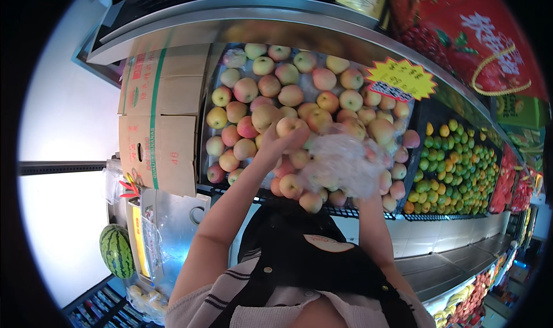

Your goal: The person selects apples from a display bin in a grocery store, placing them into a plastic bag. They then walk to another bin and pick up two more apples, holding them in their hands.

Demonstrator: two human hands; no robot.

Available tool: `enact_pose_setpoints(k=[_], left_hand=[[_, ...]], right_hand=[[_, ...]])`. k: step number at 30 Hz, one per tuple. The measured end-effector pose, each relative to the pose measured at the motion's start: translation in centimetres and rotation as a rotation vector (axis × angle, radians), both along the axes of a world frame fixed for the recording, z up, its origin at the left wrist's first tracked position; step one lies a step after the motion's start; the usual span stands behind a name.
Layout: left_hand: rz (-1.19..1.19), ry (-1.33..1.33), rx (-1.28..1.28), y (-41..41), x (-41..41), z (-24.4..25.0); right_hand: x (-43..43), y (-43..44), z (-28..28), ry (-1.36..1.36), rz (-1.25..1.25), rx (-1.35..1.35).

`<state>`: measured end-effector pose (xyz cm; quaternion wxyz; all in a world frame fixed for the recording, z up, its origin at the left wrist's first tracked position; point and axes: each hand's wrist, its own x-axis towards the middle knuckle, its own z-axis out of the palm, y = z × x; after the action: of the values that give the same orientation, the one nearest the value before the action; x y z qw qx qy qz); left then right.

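Observation:
Many red-yellow apples (290, 95) lie loose on a lined display tray before me. My left hand (278, 144) has its fingers closed around an apple (290, 127) just above the others, near the middle of the tray. A crumpled clear plastic bag (341, 161) hangs over the apples to the right. My right hand (368, 194) is at the bag's lower right side; the film hides most of its fingers, so its hold is hard to make out. Another small piece of clear film lies at the tray's upper left, over an apple (234, 58).
A cardboard banana box (175, 146) stands left of the apples. Green and orange citrus fruits (453, 163) fill a black crate at right. A yellow price sign (402, 78) overhangs the apples. A metal ledge (259, 14) runs behind; a watermelon (117, 251) lies lower left.

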<state>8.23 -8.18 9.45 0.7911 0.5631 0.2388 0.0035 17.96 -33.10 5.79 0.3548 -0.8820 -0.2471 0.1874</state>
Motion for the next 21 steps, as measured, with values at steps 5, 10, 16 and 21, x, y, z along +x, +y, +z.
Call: enact_pose_setpoints(k=[5, 10, 16, 21], left_hand=[[0.08, 0.04, 0.785, 4.1, 4.9, -6.9], [0.496, 0.08, 1.223, 16.1, 10.4, -6.1], [0.125, 0.241, 1.566, 30.7, 13.4, -13.5], [0.34, -0.306, 1.074, 32.5, 11.8, -13.0]], right_hand=[[-0.7, -0.6, 2.9, -0.498, 0.064, -0.622], [-1.0, -3.5, 1.7, 0.135, -0.366, 0.014], [-5.7, -5.3, -0.3, 0.326, -0.501, 0.155], [-6.9, -4.0, -1.4, 0.353, -0.509, 0.24]])
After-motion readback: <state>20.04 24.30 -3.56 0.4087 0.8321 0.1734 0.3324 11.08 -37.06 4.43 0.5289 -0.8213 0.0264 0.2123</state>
